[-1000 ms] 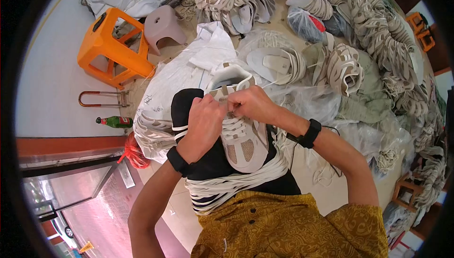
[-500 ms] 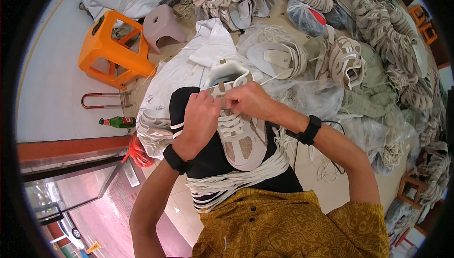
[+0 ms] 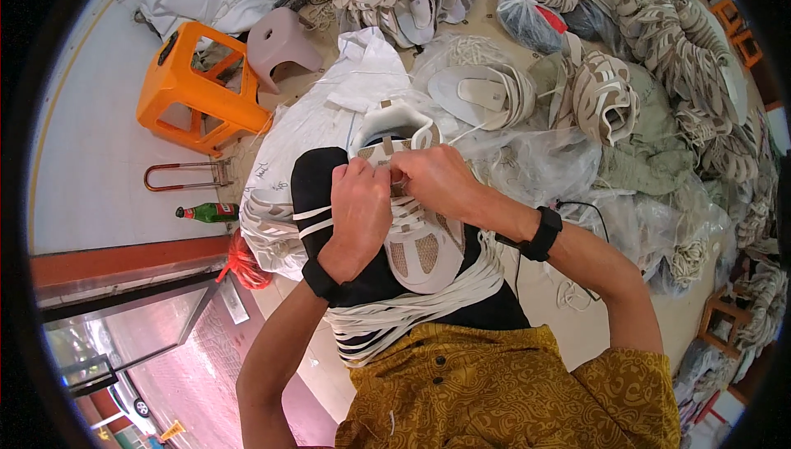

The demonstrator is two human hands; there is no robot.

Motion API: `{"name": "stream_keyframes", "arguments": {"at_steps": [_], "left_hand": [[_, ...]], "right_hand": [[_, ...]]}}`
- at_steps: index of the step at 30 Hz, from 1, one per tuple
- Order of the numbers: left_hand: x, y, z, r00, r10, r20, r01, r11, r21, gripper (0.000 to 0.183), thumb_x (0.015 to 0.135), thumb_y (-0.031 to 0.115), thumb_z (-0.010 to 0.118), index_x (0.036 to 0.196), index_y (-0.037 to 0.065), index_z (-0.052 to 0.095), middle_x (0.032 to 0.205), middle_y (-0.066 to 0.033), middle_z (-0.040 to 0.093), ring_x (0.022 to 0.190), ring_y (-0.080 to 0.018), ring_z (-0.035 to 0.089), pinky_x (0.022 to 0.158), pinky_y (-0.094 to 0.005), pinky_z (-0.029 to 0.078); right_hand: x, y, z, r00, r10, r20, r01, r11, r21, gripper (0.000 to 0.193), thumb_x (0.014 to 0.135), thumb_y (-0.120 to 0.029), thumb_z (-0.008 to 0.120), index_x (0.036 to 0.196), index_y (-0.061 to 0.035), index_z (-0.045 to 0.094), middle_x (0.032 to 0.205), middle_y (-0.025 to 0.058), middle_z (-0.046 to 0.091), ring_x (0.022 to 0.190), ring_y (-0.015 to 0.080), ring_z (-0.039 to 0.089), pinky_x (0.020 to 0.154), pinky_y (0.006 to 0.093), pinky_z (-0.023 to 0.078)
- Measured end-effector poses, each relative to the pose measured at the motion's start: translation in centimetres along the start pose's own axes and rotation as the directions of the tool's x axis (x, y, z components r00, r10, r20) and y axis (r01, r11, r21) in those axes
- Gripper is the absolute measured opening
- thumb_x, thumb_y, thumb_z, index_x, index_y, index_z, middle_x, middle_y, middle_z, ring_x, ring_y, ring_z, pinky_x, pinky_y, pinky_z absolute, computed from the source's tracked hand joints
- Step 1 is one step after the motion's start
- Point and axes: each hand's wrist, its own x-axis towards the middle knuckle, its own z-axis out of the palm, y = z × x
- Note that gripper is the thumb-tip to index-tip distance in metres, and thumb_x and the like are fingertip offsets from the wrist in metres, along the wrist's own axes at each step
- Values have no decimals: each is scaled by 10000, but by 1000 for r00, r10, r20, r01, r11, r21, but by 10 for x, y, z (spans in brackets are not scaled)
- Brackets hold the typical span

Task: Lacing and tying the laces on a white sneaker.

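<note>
A beige and white sneaker [image 3: 427,269] rests on my black-clothed lap, its toe toward me and its opening away. Both hands meet over its upper lacing, closed in pinches. My left hand [image 3: 360,214] and my right hand [image 3: 445,184] grip the white shoelace [image 3: 409,215] there; the fingers largely hide the held part. Crossed lace rows show between the hands and the toe. A bundle of loose white laces [image 3: 412,322] lies across my thighs, just below the sneaker's toe.
Beyond the sneaker lies a white sack [image 3: 309,132]. An orange stool [image 3: 194,91] and a small pinkish-grey stool [image 3: 282,47] stand at the far left, near a green bottle [image 3: 208,212]. Stacked shoe uppers [image 3: 482,96] and plastic sheeting [image 3: 548,165] cover much of the floor to the right.
My hands have shifted slightly and drawn closer together over the lacing, hiding more of it. The sneaker stays on my lap.
</note>
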Motion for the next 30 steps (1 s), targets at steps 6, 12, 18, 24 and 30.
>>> {"name": "stream_keyframes", "arguments": {"at_steps": [6, 12, 18, 24, 30], "left_hand": [[0, 4, 0, 994, -105, -5, 103, 982, -160, 140, 647, -31, 528, 771, 34, 533, 699, -100, 542, 779, -255, 511, 685, -368, 359], [-7, 12, -2, 986, -155, -55, 138, 962, -236, 170, 665, -31, 533, 819, 42, 528, 762, -98, 554, 808, -266, 520, 715, -377, 366], [-16, 17, -9, 978, -206, -37, 185, 934, -306, 218, 689, -36, 541, 897, 27, 533, 811, -115, 562, 844, -270, 528, 746, -373, 381], [-18, 17, -7, 974, -221, -53, 191, 922, -336, 288, 695, -60, 544, 964, 41, 521, 888, -126, 544, 825, -298, 516, 722, -377, 404], [-21, 17, -4, 967, -246, -59, 209, 908, -364, 257, 708, -44, 542, 954, 29, 523, 875, -124, 553, 807, -300, 522, 720, -377, 405]], "right_hand": [[0, 5, 2, 994, 106, 10, -106, 987, 120, 103, 624, -38, 602, 727, -49, 603, 687, 112, 614, 643, 284, 602, 564, 343, 469], [-7, 0, 9, 997, 82, 12, -83, 965, 249, 78, 647, -79, 578, 716, -56, 606, 657, 131, 604, 632, 306, 593, 573, 381, 458], [-12, -2, -8, 977, 196, 85, -213, 867, 451, 151, 607, -39, 652, 731, -27, 566, 642, 101, 586, 560, 177, 574, 534, 282, 448], [-13, -10, -6, 997, -32, -72, 29, 998, -54, 119, 641, -67, 624, 742, -56, 561, 666, 106, 601, 612, 244, 596, 533, 324, 464], [-21, -9, -3, 996, 70, -58, -60, 986, 157, 113, 660, -48, 599, 766, -66, 564, 679, 103, 605, 615, 256, 595, 530, 323, 463]]}}
